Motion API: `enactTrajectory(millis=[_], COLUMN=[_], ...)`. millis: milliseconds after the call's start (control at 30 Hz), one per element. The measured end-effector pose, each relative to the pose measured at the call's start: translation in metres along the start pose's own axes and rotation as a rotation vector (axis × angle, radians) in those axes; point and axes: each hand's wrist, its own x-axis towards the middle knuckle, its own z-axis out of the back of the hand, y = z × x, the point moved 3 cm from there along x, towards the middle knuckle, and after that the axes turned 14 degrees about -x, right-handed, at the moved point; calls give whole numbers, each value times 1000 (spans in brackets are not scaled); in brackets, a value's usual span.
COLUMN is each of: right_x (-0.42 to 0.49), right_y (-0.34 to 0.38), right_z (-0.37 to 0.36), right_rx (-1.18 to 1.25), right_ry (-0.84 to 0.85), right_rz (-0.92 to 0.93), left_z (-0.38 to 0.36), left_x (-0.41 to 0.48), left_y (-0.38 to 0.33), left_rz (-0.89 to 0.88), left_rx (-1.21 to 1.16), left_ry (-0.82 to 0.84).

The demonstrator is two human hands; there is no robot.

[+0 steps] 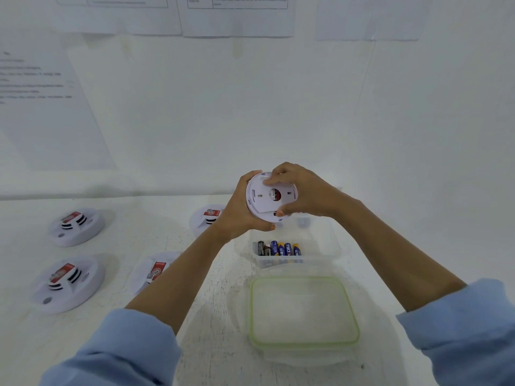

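Room: white wall [250, 107] with papers [41, 107] stuck on it, and a white table [125, 240] below.
Thing being worked on: a round white smoke alarm [262, 203], held up in the air above the table, its back side facing the person.
One side: the left hand [239, 215] curls its fingers round the left edge of the smoke alarm and holds it tight.
Other side: the right hand [303, 193] pinches the back plate with fingers [274, 181] on top and thumb below, as if to turn it.
Just below: a clear box [333, 240] with batteries [280, 248] in it; its lid [303, 310] lies nearer.
Off to the left: four more alarms [76, 225] lie on the table.
What could go wrong: the smooth plastic may slip when the hands twist, so the smoke alarm could drop onto the box and knock it over.
Also: twisting the wrong way or too hard could jam the plate or snap a little clip.
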Motion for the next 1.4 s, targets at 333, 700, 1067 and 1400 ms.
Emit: enactTrajectory(millis=[333,700,1067,1400], right_x=[1,-3,-6,-13], right_y=[3,-3,-6,-7], right_z=[-5,-4,-6,-3], right_rx=[12,35,91,132], right_ry=[-4,-16,-49,-110], right_rz=[26,-48,-34,-43], left_z=[-4,-3,-4,-7], left_x=[-2,-2,-1,-1], left_y=[-1,0,2,0], left_rz=[5,22,49,63], left_rx=[-56,-41,-32,-61], left_ry=[19,10,0,6])
